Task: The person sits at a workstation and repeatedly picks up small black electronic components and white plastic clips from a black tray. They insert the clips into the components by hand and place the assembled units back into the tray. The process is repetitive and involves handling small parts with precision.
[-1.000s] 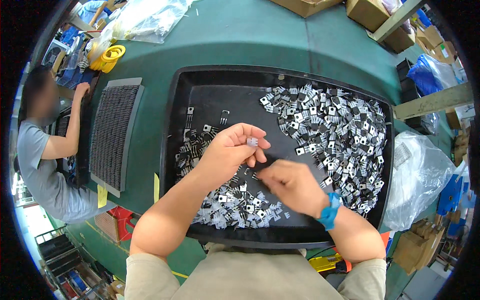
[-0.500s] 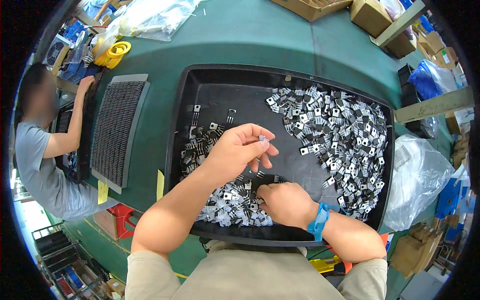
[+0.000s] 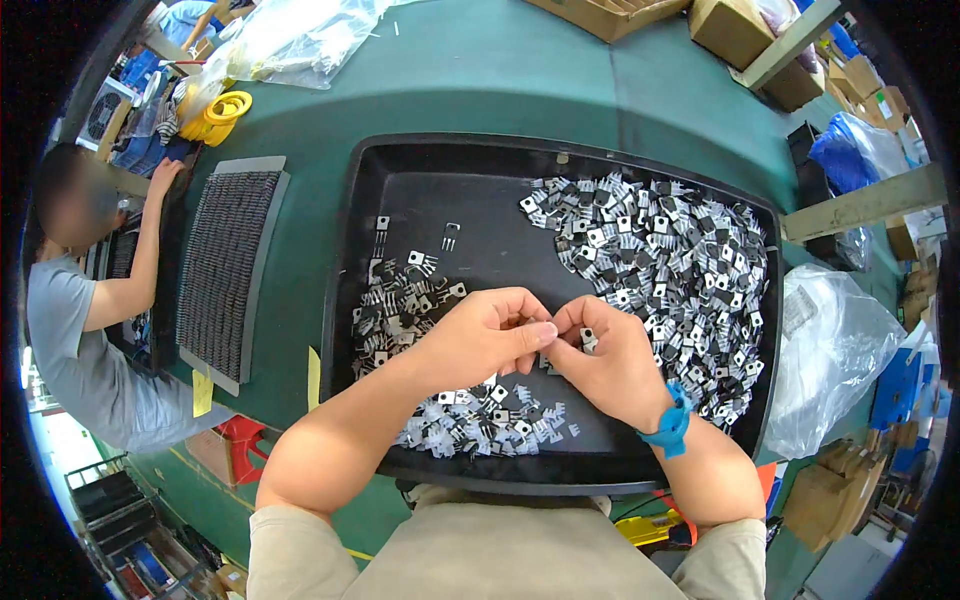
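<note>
My left hand [image 3: 495, 338] and my right hand [image 3: 612, 362] meet fingertip to fingertip above the middle of a large black tray [image 3: 450, 148]. Both are closed in a pinch; what sits between the fingertips is hidden. A blue band [image 3: 672, 420] circles my right wrist. Below my hands lies a heap of small translucent white plastic pieces [image 3: 440, 422], with some transistors among it. Loose black transistors with metal tabs [image 3: 385, 310] lie along the tray's left side. A much bigger pile of transistors [image 3: 690, 270] fills the right side.
Left of the tray stands a grey-edged board packed with rows of dark parts [image 3: 228, 270]. Beyond it a person in a grey shirt [image 3: 70, 310] sits working. Clear plastic bags [image 3: 825, 350] and a metal post [image 3: 865, 205] are on the right. Cardboard boxes [image 3: 610, 12] stand at the back.
My right hand has risen from the heap at the tray's near side to meet my left. My left hand, earlier pinching a small translucent piece, has lowered and turned toward it.
</note>
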Demonstrator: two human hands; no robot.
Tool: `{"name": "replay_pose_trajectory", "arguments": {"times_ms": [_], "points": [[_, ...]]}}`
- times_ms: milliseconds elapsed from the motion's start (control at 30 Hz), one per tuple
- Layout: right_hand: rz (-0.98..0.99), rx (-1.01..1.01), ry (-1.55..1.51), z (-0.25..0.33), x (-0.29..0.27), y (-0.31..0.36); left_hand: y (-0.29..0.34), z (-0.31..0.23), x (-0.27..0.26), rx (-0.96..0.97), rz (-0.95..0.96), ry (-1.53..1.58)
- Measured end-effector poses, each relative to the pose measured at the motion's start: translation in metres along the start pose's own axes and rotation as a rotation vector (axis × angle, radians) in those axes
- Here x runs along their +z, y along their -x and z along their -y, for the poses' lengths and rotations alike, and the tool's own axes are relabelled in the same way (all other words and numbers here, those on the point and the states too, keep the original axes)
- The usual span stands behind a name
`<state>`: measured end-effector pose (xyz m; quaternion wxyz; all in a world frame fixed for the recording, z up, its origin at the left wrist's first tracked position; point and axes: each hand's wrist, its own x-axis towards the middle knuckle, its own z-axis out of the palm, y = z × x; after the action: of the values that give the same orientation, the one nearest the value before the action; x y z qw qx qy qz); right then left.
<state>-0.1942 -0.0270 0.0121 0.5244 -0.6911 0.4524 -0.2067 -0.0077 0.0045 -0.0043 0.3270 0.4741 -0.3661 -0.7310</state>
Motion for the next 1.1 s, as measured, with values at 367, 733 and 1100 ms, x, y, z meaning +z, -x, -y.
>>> {"name": "replay_pose_trajectory", "arguments": {"times_ms": [367,733,1100], "points": [[-0.091,0.073,-0.181,0.001,-0.009,-0.001,-0.003,-0.005,0.001,0.053,-0.136,0.107],[-0.085,-0.504,0.251,0.002,-0.029,-0.004,-0.002,-0.001,0.003,0.103,-0.164,-0.098],[-0.006,-0.512,0.287,-0.004,-0.022,-0.002,0.0,-0.007,0.006,0.064,-0.14,-0.166]]}}
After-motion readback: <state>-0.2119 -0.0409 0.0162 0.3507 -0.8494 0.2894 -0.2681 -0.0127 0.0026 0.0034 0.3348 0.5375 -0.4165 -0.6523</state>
